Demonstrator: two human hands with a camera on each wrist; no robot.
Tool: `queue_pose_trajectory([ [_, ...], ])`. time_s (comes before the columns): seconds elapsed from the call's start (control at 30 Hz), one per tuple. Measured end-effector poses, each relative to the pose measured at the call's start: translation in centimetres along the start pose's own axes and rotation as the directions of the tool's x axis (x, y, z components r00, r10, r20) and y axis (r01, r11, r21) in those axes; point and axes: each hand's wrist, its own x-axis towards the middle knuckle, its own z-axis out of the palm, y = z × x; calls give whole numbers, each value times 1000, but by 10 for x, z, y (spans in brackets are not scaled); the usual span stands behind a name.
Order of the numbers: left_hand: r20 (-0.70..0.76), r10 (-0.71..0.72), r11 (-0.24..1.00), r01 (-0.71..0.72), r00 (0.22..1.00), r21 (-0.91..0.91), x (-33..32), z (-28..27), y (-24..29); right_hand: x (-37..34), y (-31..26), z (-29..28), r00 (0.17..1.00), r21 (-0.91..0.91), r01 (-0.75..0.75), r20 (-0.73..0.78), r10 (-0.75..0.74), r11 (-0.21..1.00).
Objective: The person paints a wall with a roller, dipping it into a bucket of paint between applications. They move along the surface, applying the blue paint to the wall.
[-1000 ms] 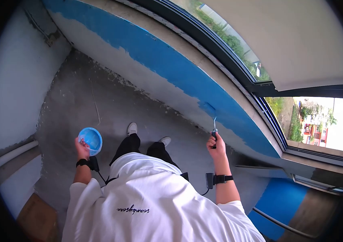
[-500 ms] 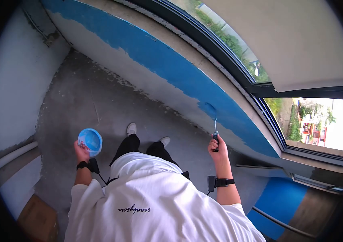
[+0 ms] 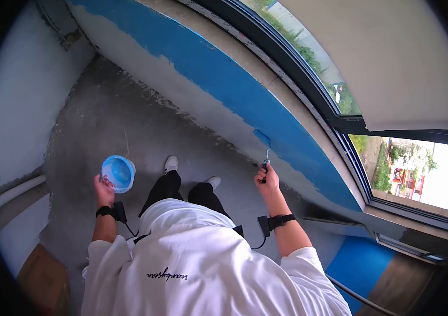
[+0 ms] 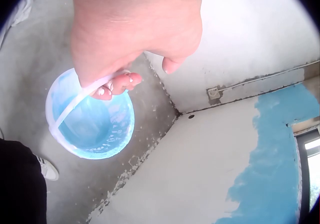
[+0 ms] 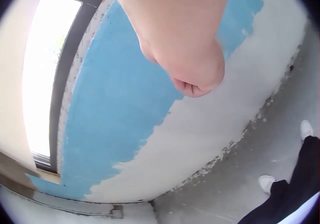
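Against the blue-painted part of the wall (image 3: 224, 81) lies my roller (image 3: 261, 137), its handle gripped in my right hand (image 3: 267, 179). Well apart from it, my left hand (image 4: 137, 28) curls its fingers round the bucket's white handle (image 4: 80, 97), the bucket (image 4: 92, 126) hanging above the grey floor (image 3: 97, 121).

Beneath you is a grey concrete floor (image 3: 84, 121), your white shoes (image 3: 171, 164) planted on it, pale specks along its wall edge, and a brown cardboard box (image 3: 44, 279) at lower left.
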Motion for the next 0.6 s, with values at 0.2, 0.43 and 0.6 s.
queue_pose_trajectory([
  [0.2,17,26,999,-26,1000,37,-9,-8,6,31,1,-15,998,-31,-56,28,57,998],
  [0.43,-71,31,995,-24,997,94,18,-24,-13,-57,-15,-25,992,14,-37,121,35,999],
  [0.6,-71,22,998,-18,997,64,8,-38,-10,-63,-18,-25,994,-83,20,105,-11,996],
])
